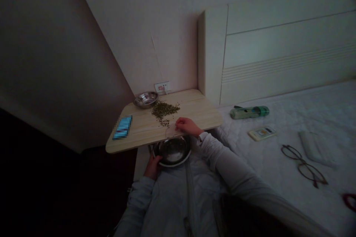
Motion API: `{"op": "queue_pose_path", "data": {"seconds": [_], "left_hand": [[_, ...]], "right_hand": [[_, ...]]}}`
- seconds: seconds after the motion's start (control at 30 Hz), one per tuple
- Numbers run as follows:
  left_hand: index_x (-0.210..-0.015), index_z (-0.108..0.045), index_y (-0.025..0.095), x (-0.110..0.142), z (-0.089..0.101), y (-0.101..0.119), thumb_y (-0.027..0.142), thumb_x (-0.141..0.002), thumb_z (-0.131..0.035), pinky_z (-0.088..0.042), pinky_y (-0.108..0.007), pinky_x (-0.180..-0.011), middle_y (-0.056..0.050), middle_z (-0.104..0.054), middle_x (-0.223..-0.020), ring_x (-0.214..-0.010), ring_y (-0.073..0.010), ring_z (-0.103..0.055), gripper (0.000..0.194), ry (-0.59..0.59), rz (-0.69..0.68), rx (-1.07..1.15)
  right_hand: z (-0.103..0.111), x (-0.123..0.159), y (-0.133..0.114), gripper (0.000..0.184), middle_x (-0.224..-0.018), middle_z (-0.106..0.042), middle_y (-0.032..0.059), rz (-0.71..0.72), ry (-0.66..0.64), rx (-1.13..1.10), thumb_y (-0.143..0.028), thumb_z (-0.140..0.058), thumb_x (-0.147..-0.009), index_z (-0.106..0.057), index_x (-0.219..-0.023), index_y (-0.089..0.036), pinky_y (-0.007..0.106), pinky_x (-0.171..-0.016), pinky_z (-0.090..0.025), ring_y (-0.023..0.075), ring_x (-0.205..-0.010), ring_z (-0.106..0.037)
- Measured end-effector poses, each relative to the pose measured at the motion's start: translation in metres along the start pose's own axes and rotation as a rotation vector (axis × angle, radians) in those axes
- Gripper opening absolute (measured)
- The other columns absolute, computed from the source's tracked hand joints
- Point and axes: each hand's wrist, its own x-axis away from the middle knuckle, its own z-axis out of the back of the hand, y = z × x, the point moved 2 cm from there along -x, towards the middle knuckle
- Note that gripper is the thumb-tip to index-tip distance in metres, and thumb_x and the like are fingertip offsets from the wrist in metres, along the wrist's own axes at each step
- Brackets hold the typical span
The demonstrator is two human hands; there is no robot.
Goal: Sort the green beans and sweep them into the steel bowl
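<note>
My left hand [153, 167] grips the rim of a shiny metal bowl [174, 150], which sits below the front edge of the wooden table [139, 127], close against my body. Over that edge, my right hand [188, 126] is closed on a thin, clear plastic piece [171, 130] resting on or just above the tabletop; its exact kind is hard to make out. Just beyond it, small greenish-brown beans or seeds [164, 111] lie spread in a loose pile. Behind the pile on the left stands a second metal bowl [146, 100].
A blurred blue-screened phone [122, 127] lies at the table's left. On the bed [244, 170] to the right are a green bottle [249, 112], another phone [262, 133], glasses [303, 164] and a pale pouch [317, 150]. A wall socket [162, 87] is behind the table.
</note>
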Motion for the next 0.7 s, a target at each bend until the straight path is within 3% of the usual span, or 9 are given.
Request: {"op": "queue_pose_path", "data": {"seconds": [0.5,0.57,0.7], "left_hand": [[-0.099,-0.056,0.017,-0.002,-0.001,-0.004,0.012,-0.054,-0.058,-0.047,-0.028,-0.058,-0.004,-0.065,-0.08,-0.077,-0.022,-0.061,0.046,-0.035,-0.007,0.081],[-0.1,-0.056,0.016,-0.004,0.0,-0.006,0.012,-0.054,-0.058,-0.046,-0.028,-0.057,-0.004,-0.065,-0.078,-0.074,-0.0213,-0.061,0.046,-0.037,-0.001,0.085],[-0.099,-0.056,0.014,-0.004,0.0,-0.007,0.011,-0.055,-0.058,-0.045,-0.026,-0.055,-0.004,-0.065,-0.076,-0.073,-0.0201,-0.061,0.043,-0.031,-0.012,0.086]], "right_hand": [[0.002,-0.002,0.003,0.007,-0.058,-0.062,-0.0023,-0.011,0.043,-0.077,-0.02,-0.049,-0.063,-0.054,-0.067,-0.017,0.021,-0.05,-0.035,0.0078,-0.048,-0.046],[0.005,-0.002,0.0,0.007,-0.058,-0.061,-0.0023,-0.012,0.111,-0.133,-0.019,-0.047,-0.062,-0.053,-0.066,-0.017,0.021,-0.05,-0.035,0.0078,-0.047,-0.045],[0.011,-0.002,0.0,0.009,-0.06,-0.06,-0.0024,0.007,0.365,-0.202,-0.022,-0.047,-0.062,-0.049,-0.07,-0.018,0.023,-0.054,-0.038,0.0087,-0.05,-0.047]]}}
